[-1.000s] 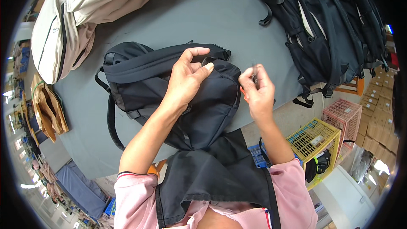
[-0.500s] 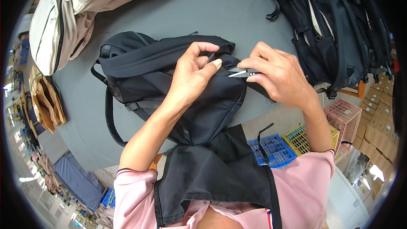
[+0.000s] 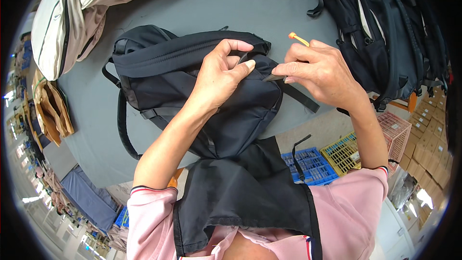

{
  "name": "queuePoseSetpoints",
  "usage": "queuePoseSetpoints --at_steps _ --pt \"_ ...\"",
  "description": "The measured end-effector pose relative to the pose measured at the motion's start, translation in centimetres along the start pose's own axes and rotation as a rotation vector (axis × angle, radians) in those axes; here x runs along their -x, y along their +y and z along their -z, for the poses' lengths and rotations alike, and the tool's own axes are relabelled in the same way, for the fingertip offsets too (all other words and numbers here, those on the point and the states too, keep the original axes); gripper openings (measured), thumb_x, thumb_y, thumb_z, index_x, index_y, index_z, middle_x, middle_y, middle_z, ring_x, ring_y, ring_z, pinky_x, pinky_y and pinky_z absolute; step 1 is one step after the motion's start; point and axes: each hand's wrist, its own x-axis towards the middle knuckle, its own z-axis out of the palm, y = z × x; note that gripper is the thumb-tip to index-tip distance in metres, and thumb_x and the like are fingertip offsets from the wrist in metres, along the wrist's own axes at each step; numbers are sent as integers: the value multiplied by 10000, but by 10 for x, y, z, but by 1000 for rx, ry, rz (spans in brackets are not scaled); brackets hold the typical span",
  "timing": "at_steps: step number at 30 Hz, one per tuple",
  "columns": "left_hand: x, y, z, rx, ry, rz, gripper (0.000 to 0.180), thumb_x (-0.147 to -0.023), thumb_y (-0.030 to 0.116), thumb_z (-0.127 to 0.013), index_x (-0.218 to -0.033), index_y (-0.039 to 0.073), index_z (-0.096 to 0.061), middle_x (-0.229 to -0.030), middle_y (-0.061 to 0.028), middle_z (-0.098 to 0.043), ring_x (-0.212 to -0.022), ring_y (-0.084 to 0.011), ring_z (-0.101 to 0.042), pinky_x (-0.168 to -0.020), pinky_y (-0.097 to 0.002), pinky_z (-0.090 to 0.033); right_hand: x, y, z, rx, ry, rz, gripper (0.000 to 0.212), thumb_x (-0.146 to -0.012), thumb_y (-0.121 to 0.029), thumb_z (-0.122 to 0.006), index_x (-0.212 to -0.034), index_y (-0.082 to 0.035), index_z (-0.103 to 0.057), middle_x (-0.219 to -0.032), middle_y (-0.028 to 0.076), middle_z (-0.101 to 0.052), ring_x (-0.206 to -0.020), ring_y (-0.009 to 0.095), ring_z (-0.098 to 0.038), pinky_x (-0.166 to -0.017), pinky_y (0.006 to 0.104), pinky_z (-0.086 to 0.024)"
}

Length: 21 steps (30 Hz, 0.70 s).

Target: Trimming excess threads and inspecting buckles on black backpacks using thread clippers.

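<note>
A black backpack (image 3: pixel 163 91) lies on the grey table in front of me, its near end against my black apron. My left hand (image 3: pixel 221 74) is closed at the bag's right end, thumb and forefinger pinching a bit of its black fabric. Just right of it, my right hand (image 3: pixel 320 70) grips thread snips (image 3: pixel 274 77); their narrow blades point left at the fabric beside my left thumb. A yellow strip with an orange tip (image 3: pixel 299 38) sticks up behind the right hand. A black strap (image 3: pixel 301 100) hangs from the bag below that hand.
Beige bags (image 3: pixel 82 14) stand at the far left of the table (image 3: pixel 240 0), above brown paper bags (image 3: pixel 50 108). More black backpacks (image 3: pixel 380 33) are piled at the far right. Blue (image 3: pixel 310 163), yellow (image 3: pixel 340 153) and pink crates (image 3: pixel 393 132) sit below the table's right edge, near stacked cartons (image 3: pixel 428 130).
My right hand has turned, so the snips' blades are mostly behind the fingers and the yellow strip shows. The black strap now hangs out further right. The left hand keeps its pinch.
</note>
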Motion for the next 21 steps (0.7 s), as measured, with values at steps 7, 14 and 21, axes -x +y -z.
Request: queuePoseSetpoints --at_steps 7,14,21 --pt "0 0 5 24 16 -19 261 -876 16 -605 -1121 29 -517 -700 22 -576 -646 -17 -514 -603 -169 -398 18 1 -10 -411 125 -268 261 -694 30 -682 -943 -52 -690 -749 53 -511 -666 175 -512 -650 334 -445" --pt "-1 1 3 13 26 -15 273 -877 19 -607 -1131 29 -506 -719 5 -604 -665 -27 -546 -618 -166 -416 6 -4 -3 -116 44 -167 214 -720 -47 -688 -927 -91 -659 -822 42 -538 -671 242 -545 -649 337 -445" --pt "-1 0 3 3 15 -7 271 -883 20 -601 -1134 27 -502 -725 0 -609 -669 -29 -549 -628 -168 -422 -4 -4 4 58 -23 -12 201 -714 -67 -686 -904 -102 -630 -840 32 -533 -654 244 -543 -664 350 -461"
